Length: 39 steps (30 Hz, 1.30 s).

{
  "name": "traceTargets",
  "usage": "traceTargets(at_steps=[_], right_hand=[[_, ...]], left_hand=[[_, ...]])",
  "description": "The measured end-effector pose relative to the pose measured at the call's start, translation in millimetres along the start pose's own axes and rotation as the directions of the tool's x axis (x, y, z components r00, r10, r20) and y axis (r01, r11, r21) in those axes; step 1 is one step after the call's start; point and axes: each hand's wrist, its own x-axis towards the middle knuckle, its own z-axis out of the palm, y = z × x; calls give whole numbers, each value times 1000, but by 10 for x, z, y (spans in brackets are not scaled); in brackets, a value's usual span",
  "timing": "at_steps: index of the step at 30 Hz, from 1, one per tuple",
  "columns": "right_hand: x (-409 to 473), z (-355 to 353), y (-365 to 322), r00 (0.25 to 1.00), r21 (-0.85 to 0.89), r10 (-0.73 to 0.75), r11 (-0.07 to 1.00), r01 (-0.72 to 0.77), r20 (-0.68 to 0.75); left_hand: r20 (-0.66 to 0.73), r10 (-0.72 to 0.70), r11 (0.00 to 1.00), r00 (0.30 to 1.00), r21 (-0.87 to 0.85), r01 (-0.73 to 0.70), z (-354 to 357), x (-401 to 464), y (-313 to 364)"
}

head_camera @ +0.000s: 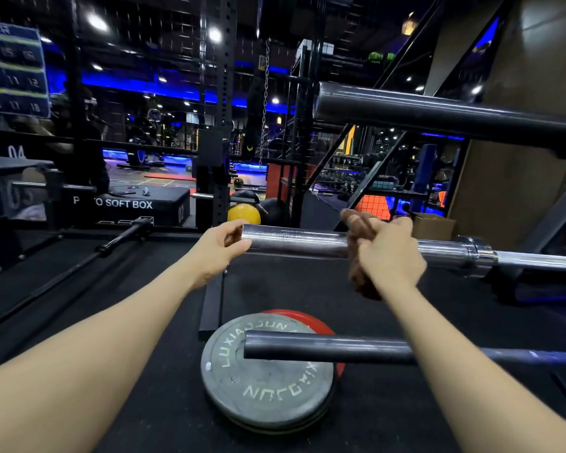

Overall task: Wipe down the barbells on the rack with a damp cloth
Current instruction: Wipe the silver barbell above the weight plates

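Note:
A chrome barbell (294, 241) lies level across the middle of the view, its sleeve end pointing left. My left hand (221, 248) curls round the very tip of that sleeve. My right hand (386, 253) grips a brown cloth (356, 230) wrapped round the sleeve, a little right of its middle. A dark barbell (438, 112) rests higher up on the rack, and another dark barbell (324, 349) sits lower and nearer to me, partly hidden by my right forearm.
A grey weight plate (268, 380) lies flat on a red plate (307, 318) on the black floor below the bars. A black rack upright (224, 125), a black soft box (128, 204), a yellow ball (244, 214) and a cardboard box (433, 225) stand beyond.

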Motion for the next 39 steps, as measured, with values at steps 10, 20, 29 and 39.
traceTargets(at_steps=[10,20,29,39], right_hand=[[-500,340,-698,976,103,-207,975,199,69],[-634,403,-709,932,290,-360,896,336,30],[-377,245,-134,999,143,-29,989,33,-28],[-902,667,-987,902,257,-408,895,365,140]], left_hand=[[-39,35,985,999,-170,-41,15,-36,-58],[-65,27,996,998,-85,-32,44,-67,-23],[-60,-37,983,998,-180,25,68,-31,-77],[-113,-196,860,974,-497,115,94,-1,53]])
